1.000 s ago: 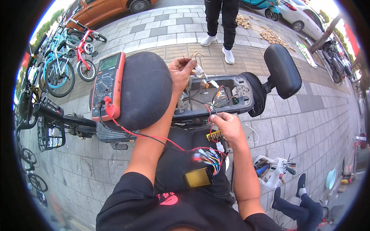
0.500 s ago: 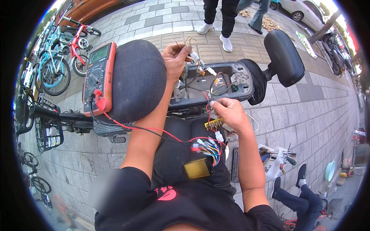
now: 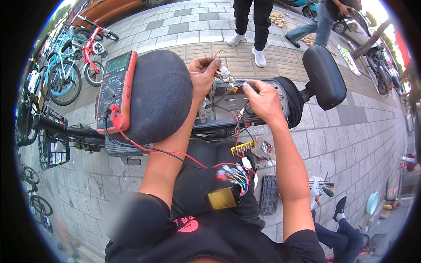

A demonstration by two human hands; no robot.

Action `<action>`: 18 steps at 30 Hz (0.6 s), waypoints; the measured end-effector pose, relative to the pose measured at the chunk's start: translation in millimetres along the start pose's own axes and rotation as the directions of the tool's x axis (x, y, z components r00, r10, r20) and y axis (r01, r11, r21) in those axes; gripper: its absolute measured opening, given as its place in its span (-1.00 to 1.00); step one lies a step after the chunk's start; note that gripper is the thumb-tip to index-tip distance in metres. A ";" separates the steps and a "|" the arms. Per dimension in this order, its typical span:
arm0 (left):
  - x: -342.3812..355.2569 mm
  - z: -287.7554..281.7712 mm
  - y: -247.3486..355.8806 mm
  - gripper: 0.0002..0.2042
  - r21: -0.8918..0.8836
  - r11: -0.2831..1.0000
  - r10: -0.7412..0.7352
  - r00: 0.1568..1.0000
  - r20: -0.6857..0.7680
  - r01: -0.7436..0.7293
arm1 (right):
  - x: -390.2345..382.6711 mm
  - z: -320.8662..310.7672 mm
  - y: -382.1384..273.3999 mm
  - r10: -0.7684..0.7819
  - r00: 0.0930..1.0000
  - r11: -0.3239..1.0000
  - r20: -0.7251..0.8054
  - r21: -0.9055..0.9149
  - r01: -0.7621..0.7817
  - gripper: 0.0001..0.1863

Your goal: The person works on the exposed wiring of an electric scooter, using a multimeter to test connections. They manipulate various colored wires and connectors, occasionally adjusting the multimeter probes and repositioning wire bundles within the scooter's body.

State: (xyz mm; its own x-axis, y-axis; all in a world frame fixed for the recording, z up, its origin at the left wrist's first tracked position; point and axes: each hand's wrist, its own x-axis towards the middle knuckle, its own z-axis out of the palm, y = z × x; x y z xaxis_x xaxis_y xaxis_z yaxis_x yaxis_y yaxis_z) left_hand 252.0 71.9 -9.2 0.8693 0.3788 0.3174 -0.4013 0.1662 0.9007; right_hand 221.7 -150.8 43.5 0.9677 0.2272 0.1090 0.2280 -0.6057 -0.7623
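Observation:
My left hand (image 3: 203, 75) is closed, pinching thin wires (image 3: 219, 53) whose ends stick up above the fingers. A white plug connector (image 3: 224, 70) hangs beside its fingertips. My right hand (image 3: 264, 101) is closed in a pinch on a small white connector (image 3: 245, 86) at the end of a wire. Both hands are over the open under-seat compartment (image 3: 206, 122) of an electric scooter, where more wires lie. Across my lap are a yellow terminal strip (image 3: 242, 148), a gold finned box (image 3: 222, 198) and its bundle of coloured leads (image 3: 239, 177).
An orange multimeter (image 3: 116, 93) leans on the black seat (image 3: 164, 94); its red and black leads cross my left forearm. A padded backrest (image 3: 324, 76) rises at right. People stand ahead, bicycles (image 3: 66, 79) at left. Tools (image 3: 322, 188) and a seated person's legs (image 3: 337, 232) are lower right.
My right hand has moved up and forward from the wires near the terminal strip to the white connector. My left hand keeps its pinch. A person at the back has stepped further into view.

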 end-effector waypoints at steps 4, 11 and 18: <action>0.1 -1.3 1.3 -0.73 -0.001 1.000 -0.009 1.000 0.002 0.009 | 2.8 -2.7 8.0 0.037 0.994 0.958 0.100 0.279 -0.064 -0.58; 1.8 -1.7 -2.0 -0.69 -0.024 1.000 -0.015 1.000 0.020 0.015 | 13.3 -5.2 5.9 0.111 0.962 0.886 0.250 0.413 -0.209 -0.52; 1.9 -3.2 -3.4 -0.67 -0.017 1.000 -0.011 0.999 0.034 0.012 | 17.2 2.5 -8.2 0.180 0.945 0.902 0.274 0.336 -0.269 -0.59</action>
State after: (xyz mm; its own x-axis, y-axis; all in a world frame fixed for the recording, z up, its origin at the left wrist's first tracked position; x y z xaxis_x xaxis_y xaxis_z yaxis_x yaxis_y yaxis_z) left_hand 254.1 74.9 -12.5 0.8831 0.3462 0.3169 -0.3957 0.1863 0.8993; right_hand 236.2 -140.1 50.1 0.9259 0.3147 -0.2091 -0.0910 -0.3516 -0.9317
